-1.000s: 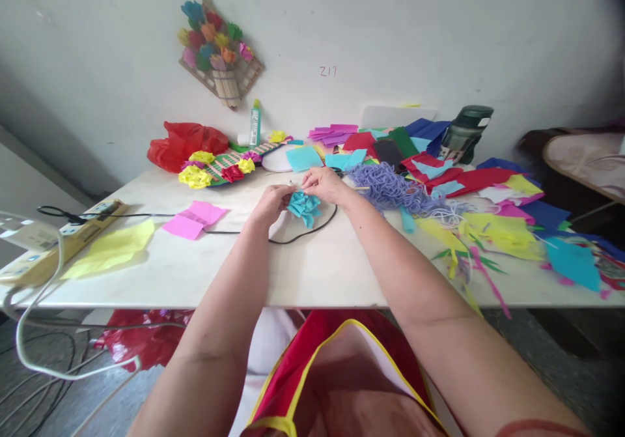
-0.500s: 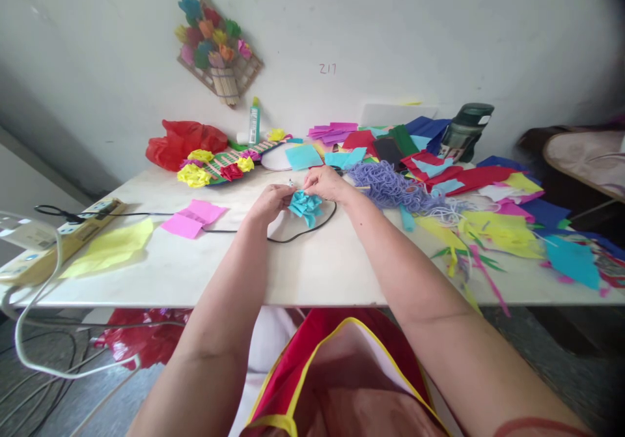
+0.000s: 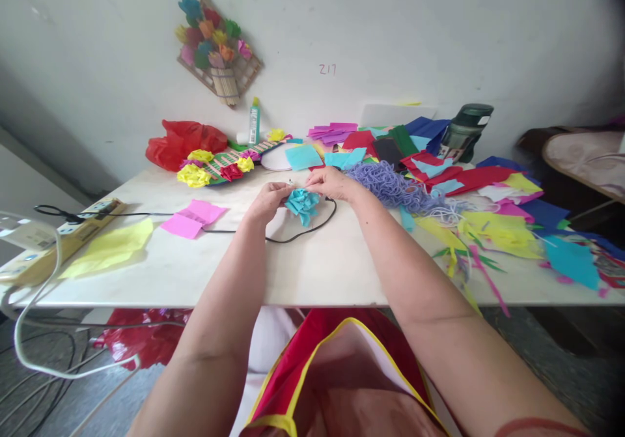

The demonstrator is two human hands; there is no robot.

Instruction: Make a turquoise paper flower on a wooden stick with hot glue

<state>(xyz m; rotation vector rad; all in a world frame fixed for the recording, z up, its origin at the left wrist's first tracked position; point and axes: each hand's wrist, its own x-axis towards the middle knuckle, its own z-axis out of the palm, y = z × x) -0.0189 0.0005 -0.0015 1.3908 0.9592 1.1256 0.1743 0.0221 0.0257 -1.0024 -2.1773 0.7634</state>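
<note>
A light-blue crepe paper flower (image 3: 301, 206) with ruffled petals is held between my two hands above the table. My left hand (image 3: 271, 200) is closed at its left side, fingers pinching the gathered base. My right hand (image 3: 328, 182) pinches a petal at its upper right edge. A small pale tip shows above the flower between the hands; what it is I cannot make out. Behind and below the flower a black cable (image 3: 307, 232) loops over the table.
Left lie pink paper (image 3: 193, 218), yellow paper (image 3: 110, 248) and a power strip (image 3: 63, 245). Behind stand a flower-decorated board (image 3: 229, 167), a red bag (image 3: 188, 142) and a glue tube (image 3: 254, 122). Right are purple yarn (image 3: 390, 186), coloured paper scraps (image 3: 502, 232) and a dark bottle (image 3: 466, 132).
The blue flower has turned slightly and shifted a little left between my hands. My right hand has its fingers lying flatter along the flower's top edge.
</note>
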